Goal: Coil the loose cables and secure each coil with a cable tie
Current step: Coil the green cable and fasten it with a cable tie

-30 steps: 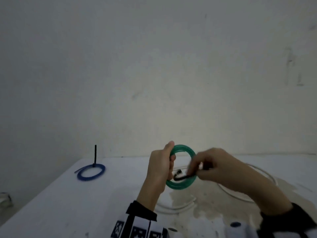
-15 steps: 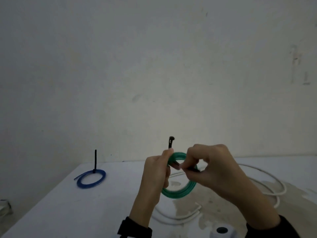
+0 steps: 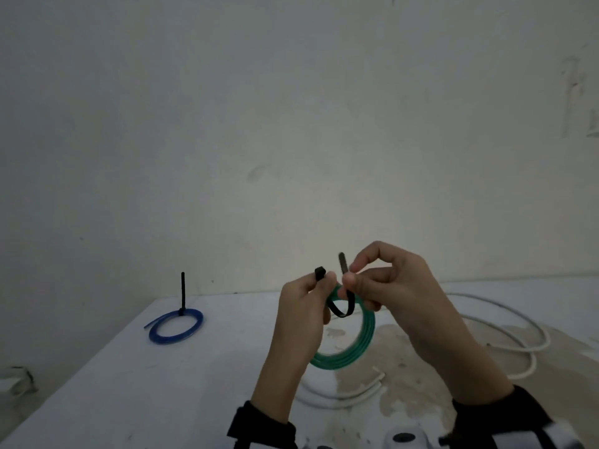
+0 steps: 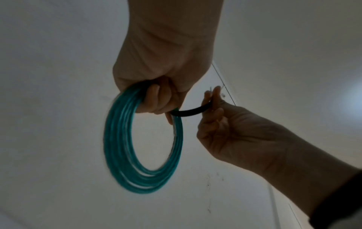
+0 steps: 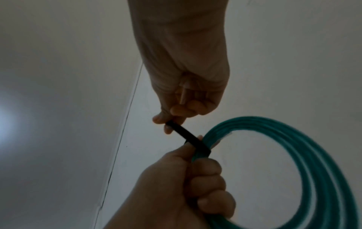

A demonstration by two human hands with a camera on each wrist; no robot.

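Bare room, maybe a makeshift test bench: scuffed blank wall behind the hands, stained white desk below them, tied blue coil far left, loose white cable right.

hands looping black tie (green coil)

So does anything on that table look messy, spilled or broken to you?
Yes: the white table has a brownish stain beneath the hands, like a dried spill. The white cable sprawls loose across it, uncoiled. The blue coil lies tied, its tie's tail sticking upright.
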